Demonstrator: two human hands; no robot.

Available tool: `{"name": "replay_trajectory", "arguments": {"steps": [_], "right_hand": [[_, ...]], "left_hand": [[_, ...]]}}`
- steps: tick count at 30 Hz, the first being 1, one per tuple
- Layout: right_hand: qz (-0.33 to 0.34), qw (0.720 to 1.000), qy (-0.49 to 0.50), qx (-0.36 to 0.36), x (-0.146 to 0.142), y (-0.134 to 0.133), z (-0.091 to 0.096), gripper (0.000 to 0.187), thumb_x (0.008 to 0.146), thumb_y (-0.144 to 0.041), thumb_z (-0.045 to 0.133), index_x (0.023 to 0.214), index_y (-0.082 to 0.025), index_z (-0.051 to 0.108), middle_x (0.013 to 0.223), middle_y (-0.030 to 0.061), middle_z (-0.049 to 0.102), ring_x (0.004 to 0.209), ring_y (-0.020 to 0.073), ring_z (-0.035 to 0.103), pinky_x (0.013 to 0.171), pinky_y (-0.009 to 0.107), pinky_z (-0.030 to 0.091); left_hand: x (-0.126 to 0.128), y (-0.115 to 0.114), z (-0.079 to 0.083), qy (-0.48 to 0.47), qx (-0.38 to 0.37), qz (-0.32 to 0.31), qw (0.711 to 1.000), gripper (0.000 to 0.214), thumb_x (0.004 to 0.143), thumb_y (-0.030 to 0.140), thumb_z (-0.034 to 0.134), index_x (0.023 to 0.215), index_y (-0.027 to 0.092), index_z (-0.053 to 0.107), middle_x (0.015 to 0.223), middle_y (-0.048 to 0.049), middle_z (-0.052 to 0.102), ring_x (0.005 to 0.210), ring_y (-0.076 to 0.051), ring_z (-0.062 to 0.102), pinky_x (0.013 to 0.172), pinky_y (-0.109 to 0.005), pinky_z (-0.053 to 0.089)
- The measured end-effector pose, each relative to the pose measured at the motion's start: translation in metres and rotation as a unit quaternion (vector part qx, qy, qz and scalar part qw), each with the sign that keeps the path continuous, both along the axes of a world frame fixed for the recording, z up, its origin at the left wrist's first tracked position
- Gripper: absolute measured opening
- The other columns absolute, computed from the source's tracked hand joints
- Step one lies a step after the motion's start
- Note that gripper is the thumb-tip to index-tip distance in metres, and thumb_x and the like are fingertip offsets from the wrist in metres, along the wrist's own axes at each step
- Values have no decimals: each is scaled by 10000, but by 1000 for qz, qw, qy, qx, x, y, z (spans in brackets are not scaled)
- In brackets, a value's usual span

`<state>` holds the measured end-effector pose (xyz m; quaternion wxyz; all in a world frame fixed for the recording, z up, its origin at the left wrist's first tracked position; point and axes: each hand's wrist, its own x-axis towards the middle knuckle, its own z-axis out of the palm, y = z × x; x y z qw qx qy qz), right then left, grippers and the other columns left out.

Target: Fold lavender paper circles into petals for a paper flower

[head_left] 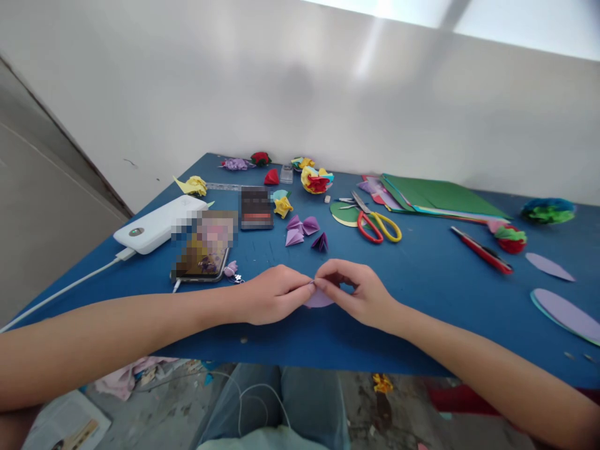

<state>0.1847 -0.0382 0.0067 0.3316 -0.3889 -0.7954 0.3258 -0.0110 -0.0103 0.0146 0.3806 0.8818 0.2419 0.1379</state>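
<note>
Between my two hands is a small piece of light purple paper [319,299], its rounded lower part showing below the fingers. My left hand [276,295] pinches its upper edge with thumb and forefinger. My right hand [359,292] pinches the same edge, fingertips touching those of the left. The fingers hide the paper's top. Just beyond the hands lie folded light purple paper pieces [300,230] and a darker purple folded piece [321,242]. Scissors [379,222] with one red and one yellow handle rest farther back, partly over a green paper circle [344,214].
A phone [204,247] and a white power bank [159,224] with a cable lie left. Paper flowers [317,180] stand along the back. Right are stacked coloured sheets [445,197], a red utility knife [482,250] and purple paper petals [569,314]. The table's front edge [300,359] is near my lap.
</note>
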Motion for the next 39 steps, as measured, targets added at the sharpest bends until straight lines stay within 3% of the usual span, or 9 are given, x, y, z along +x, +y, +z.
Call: {"name": "replay_trajectory", "arguments": {"steps": [9,16,19,27,32,36,39], "right_hand": [[-13,1000,14,-15,-1,0,-1,111,855,-281,495,875,-185,547,749,12,584,635,99,536,583,207,453],[-31,997,-48,43,0,1,-5,101,869,-288,470,845,-198,507,692,-9,570,584,90,507,558,197,407],[-40,994,-71,71,1,1,-5,110,880,-300,451,871,-199,492,680,-14,558,556,85,483,539,193,377],[-30,975,-149,161,4,2,-4,397,906,-333,379,541,-177,376,497,-44,338,470,74,316,488,214,246],[10,981,-141,130,5,4,-2,403,915,-341,333,553,-176,390,511,-36,350,482,78,337,501,219,255],[21,989,-129,73,6,7,0,422,916,-366,316,543,-175,368,494,-48,321,461,68,291,474,210,246],[-11,993,-108,49,6,9,0,448,911,-386,326,519,-174,364,462,-47,350,439,63,303,454,207,247]], "left_hand": [[-1,0,-4,13,62,-5,998,345,910,254,288,604,142,404,590,26,424,569,-80,407,579,-195,304],[3,-1,-9,24,65,27,997,216,875,264,375,769,143,519,633,27,486,574,-83,426,551,-191,296],[5,-3,-10,-2,62,53,997,215,869,271,398,745,140,514,610,42,453,559,-72,397,535,-189,280],[5,-6,-4,-43,24,66,997,229,863,242,401,669,139,468,575,54,382,551,-66,345,518,-194,257],[6,-3,-3,-70,-37,83,993,296,912,308,319,696,146,440,605,43,422,559,-71,375,533,-189,301],[6,0,-4,-78,-42,115,989,342,906,376,333,692,144,464,574,43,413,538,-74,367,510,-192,292],[5,1,-5,-125,-45,174,976,224,896,355,376,950,167,485,577,59,403,517,-76,360,495,-192,276]]}}
